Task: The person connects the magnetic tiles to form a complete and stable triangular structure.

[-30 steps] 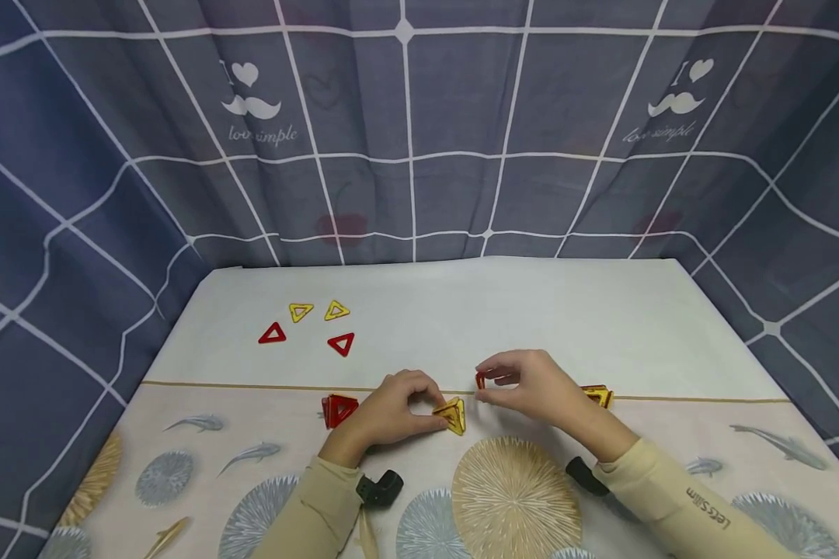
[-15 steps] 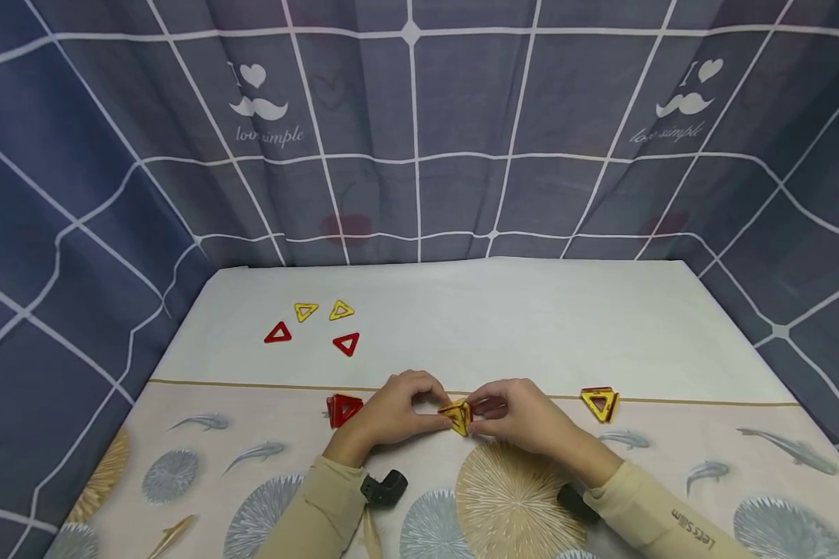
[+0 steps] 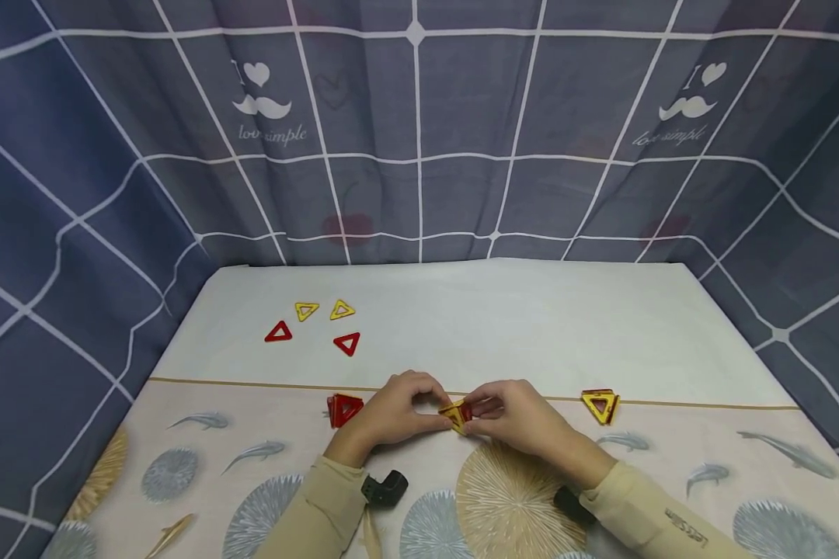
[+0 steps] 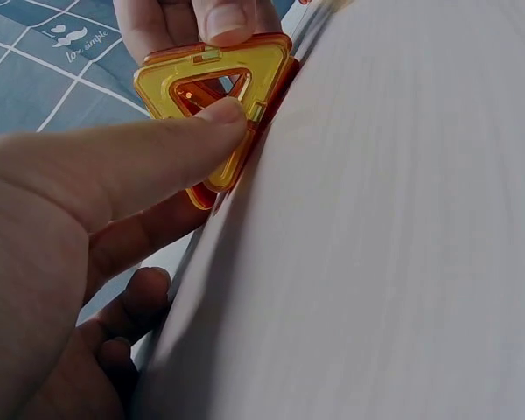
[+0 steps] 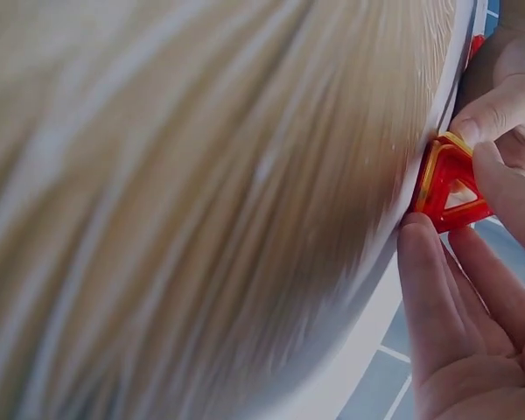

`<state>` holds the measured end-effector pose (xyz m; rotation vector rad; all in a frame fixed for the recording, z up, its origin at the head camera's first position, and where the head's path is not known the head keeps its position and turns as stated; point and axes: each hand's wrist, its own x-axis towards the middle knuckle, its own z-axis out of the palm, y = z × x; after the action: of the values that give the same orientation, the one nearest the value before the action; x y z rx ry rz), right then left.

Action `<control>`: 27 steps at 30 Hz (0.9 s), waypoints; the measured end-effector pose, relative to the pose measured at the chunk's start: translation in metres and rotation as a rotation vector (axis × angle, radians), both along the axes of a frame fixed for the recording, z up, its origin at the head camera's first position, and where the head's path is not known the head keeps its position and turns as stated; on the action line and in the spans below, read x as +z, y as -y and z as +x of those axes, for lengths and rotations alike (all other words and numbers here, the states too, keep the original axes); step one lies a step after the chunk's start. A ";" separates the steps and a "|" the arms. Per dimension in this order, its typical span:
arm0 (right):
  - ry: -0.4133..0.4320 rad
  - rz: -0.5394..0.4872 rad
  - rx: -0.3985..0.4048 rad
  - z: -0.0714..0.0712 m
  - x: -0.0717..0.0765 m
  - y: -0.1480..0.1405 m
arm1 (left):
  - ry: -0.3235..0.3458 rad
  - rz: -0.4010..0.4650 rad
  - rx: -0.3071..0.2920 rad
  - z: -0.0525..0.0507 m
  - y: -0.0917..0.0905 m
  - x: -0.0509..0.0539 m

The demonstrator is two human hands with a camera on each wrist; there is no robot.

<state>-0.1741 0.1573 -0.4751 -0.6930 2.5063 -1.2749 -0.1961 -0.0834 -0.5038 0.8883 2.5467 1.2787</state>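
Observation:
Between both hands, just above the front part of the table, is a small cluster of triangular magnetic tiles. My left hand (image 3: 400,411) pinches the yellow triangular tile (image 4: 171,80), its thumb across the face in the left wrist view. From the other side my right hand (image 3: 520,413) pinches a red triangular tile (image 5: 439,185), which lies against the yellow one. Fingers partly cover both tiles, and how many sides the cluster has cannot be told. Behind the left forearm stands a red tile pyramid (image 3: 344,408); right of the right hand stands a yellow-and-red one (image 3: 600,405).
At the back left lie two loose yellow tiles (image 3: 306,310) and two loose red tiles (image 3: 278,332). A patterned cloth (image 3: 266,512) covers the table's front part, with the white surface (image 3: 531,326) behind it. A checked curtain (image 3: 461,194) hangs around the back and sides.
My right hand has moved left and down with the red tile, bringing it against the yellow tile. The left hand has held its place. The right-hand pyramid has come fully into sight.

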 end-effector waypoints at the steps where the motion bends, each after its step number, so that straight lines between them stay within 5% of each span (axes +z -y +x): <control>1: -0.001 -0.001 0.002 0.000 0.000 0.000 | -0.005 0.000 -0.002 0.000 0.000 0.000; 17: -0.081 0.044 0.044 0.003 0.004 0.004 | 0.010 0.015 -0.040 0.000 -0.001 -0.001; 27: -0.140 0.243 -0.043 -0.004 0.010 -0.003 | 0.058 -0.029 0.019 0.000 -0.002 0.000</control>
<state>-0.1785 0.1603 -0.4655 -0.6940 2.7414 -0.9403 -0.1959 -0.0812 -0.5041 0.8106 2.5284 1.2510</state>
